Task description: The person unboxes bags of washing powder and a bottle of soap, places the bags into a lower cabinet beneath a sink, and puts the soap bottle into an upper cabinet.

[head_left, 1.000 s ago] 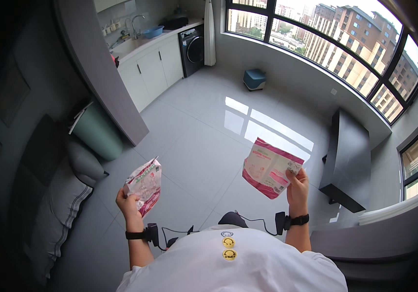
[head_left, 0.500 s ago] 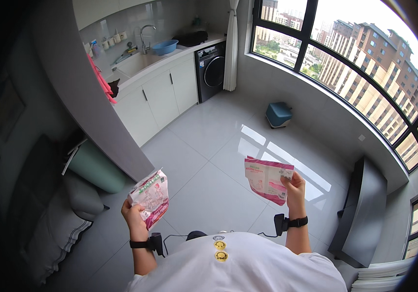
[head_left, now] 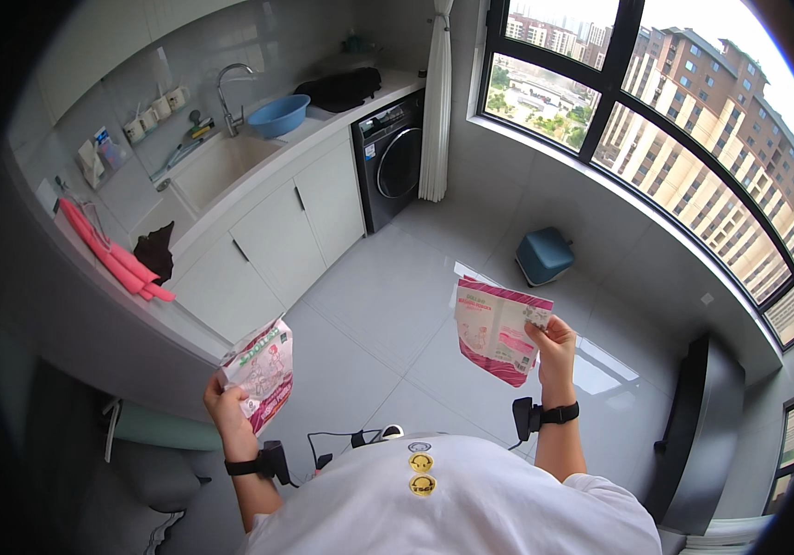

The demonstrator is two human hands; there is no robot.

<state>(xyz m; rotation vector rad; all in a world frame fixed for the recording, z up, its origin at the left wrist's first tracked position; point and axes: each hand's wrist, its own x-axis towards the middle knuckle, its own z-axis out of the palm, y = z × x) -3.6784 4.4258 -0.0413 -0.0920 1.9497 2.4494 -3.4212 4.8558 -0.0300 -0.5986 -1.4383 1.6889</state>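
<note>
The left hand (head_left: 226, 412) pinched a crumpled pink-and-white bag (head_left: 265, 365) by its lower left edge; the right hand (head_left: 556, 351) pinched a flatter bag (head_left: 494, 324) by its right edge. Both were held well apart above the grey floor (head_left: 369, 324).

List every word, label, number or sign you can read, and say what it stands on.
Left packet in left hand: lettering, not copied here; finest print unreadable.
Right packet in right hand: lettering, not copied here; finest print unreadable.
White shirt: round emblems, marks too small to read.
Washing machine: label, too small to read.
</note>
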